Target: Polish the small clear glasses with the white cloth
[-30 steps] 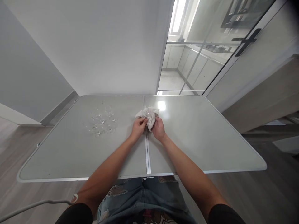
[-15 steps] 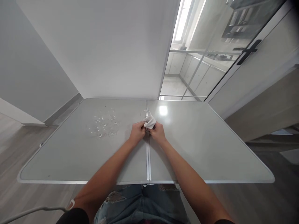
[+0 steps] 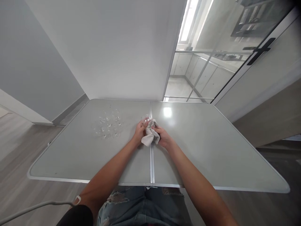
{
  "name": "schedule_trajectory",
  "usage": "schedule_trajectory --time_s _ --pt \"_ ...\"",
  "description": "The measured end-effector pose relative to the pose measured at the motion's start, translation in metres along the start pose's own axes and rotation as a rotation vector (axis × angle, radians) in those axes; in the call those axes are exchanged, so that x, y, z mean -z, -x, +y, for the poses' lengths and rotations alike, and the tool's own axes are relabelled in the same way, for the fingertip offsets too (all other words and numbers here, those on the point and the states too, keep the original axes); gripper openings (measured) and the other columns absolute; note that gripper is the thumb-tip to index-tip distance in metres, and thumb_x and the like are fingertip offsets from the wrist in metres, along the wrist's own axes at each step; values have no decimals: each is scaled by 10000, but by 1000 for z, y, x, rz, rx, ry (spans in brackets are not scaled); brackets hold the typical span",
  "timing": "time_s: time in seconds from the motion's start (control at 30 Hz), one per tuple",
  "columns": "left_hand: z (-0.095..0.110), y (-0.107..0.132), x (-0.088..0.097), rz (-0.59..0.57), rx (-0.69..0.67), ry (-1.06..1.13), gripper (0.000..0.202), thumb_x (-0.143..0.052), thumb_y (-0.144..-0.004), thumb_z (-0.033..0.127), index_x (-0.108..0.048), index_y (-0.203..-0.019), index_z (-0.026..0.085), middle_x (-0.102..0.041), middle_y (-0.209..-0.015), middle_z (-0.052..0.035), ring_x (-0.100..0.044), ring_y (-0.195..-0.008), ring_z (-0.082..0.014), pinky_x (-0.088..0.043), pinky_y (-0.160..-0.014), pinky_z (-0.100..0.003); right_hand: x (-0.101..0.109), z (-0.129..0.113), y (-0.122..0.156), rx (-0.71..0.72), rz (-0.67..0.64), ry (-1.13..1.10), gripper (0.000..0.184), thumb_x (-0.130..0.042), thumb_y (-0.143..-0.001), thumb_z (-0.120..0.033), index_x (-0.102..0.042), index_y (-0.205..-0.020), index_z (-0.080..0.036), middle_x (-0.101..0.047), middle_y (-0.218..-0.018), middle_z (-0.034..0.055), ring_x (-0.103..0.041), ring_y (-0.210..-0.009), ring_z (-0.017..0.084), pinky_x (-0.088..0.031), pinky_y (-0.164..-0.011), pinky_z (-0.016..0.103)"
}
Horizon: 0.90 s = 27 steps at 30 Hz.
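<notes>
Over the table's centre seam, my left hand (image 3: 140, 130) is closed around a clear drinking glass (image 3: 146, 118). The glass is tilted, with one end pointing away from me. My right hand (image 3: 162, 135) grips a white cloth (image 3: 149, 136) and presses it against the near end of the glass. Part of the cloth hangs loose between my two hands. The cloth hides the glass's lower part, so its full shape does not show. To the left, several clear glasses (image 3: 109, 125) stand grouped on the table.
The pale folding table (image 3: 202, 150) has a metal rim and a metal seam (image 3: 152, 169) down its middle. A wall (image 3: 113, 62) rises behind it. A glass door with a black handle (image 3: 261, 51) is at the far right. A cable (image 3: 42, 204) runs beside my left arm.
The glass has tipped over in my left hand. The cloth, bunched at its top before, now hangs open towards me, and my right hand has shifted slightly nearer. The view has turned a little left.
</notes>
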State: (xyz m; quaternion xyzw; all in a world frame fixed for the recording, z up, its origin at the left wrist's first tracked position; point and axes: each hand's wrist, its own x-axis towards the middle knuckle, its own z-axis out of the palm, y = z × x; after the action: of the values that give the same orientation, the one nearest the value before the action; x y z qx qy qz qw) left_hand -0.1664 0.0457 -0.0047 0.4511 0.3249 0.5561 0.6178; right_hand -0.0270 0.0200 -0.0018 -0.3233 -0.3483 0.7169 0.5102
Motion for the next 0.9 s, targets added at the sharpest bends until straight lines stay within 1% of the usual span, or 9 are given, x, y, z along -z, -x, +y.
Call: schedule_trajectory --time_s 0.1,0.23,0.3,0.37,0.5,0.57,0.67,0.8,0.9 --pt "-2 0 -1 -30 17 40 598 -787 -750 556 -628 -1180 173 -731 -1081 -108 -704 -938 -201 -530 -848 -311 2 -1 -1 -19 -56 115 338 -761 -777 -429 -704 -1024 -206 -723 -853 41 -649 -709 181 -528 -674 301" --pt "-6 -2 -3 132 -147 -28 574 -867 -694 429 -615 -1150 188 -722 -1182 -125 -686 -1106 -222 -512 -994 -361 6 2 -6 342 108 711 274 -728 -795 -379 -717 -997 -194 -727 -907 76 -637 -852 238 -503 -817 360" --pt "-7 -4 -2 168 -171 -28 598 -897 -652 390 -617 -1138 183 -734 -1152 -130 -694 -1104 -239 -519 -1003 -392 5 4 -7 447 214 929 239 -728 -787 -356 -719 -961 -194 -722 -906 94 -624 -889 259 -485 -854 376" --pt "-7 -6 0 171 -161 11 592 -914 -621 371 -637 -1106 175 -752 -1098 -125 -711 -1069 -253 -532 -984 -406 0 4 -6 403 183 915 263 -730 -791 -402 -708 -949 -194 -708 -854 79 -623 -839 245 -490 -822 366" --pt "-4 -5 5 66 -83 129 554 -893 -631 445 -680 -1055 160 -770 -1044 -126 -733 -1006 -259 -544 -954 -401 -7 1 3 67 -56 349 412 -738 -773 -564 -666 -932 -191 -676 -773 32 -623 -696 192 -521 -699 330" --pt "-3 -3 5 7 -57 162 592 -878 -633 495 -679 -1079 159 -763 -1086 -140 -732 -1004 -260 -544 -953 -405 -7 -3 7 -43 -116 175 444 -756 -759 -577 -662 -956 -191 -685 -799 39 -636 -695 191 -535 -688 334" --pt "-4 -4 4 42 -78 136 578 -896 -622 442 -674 -1071 155 -759 -1100 -149 -725 -1027 -260 -543 -959 -402 -5 -4 7 63 -65 366 368 -750 -783 -523 -680 -930 -193 -681 -787 44 -627 -708 196 -517 -697 326" --pt "-6 -9 3 177 -113 83 575 -934 -576 308 -669 -1065 164 -769 -1036 -112 -731 -982 -230 -555 -928 -369 -6 2 1 370 226 851 202 -743 -788 -400 -683 -849 -217 -652 -733 48 -610 -769 227 -470 -753 331" --pt "-6 -8 3 162 -109 126 531 -914 -616 317 -680 -1066 163 -771 -1002 -91 -733 -930 -205 -553 -918 -351 -9 5 1 327 159 738 240 -708 -814 -440 -677 -885 -213 -658 -752 42 -614 -764 218 -476 -750 328"
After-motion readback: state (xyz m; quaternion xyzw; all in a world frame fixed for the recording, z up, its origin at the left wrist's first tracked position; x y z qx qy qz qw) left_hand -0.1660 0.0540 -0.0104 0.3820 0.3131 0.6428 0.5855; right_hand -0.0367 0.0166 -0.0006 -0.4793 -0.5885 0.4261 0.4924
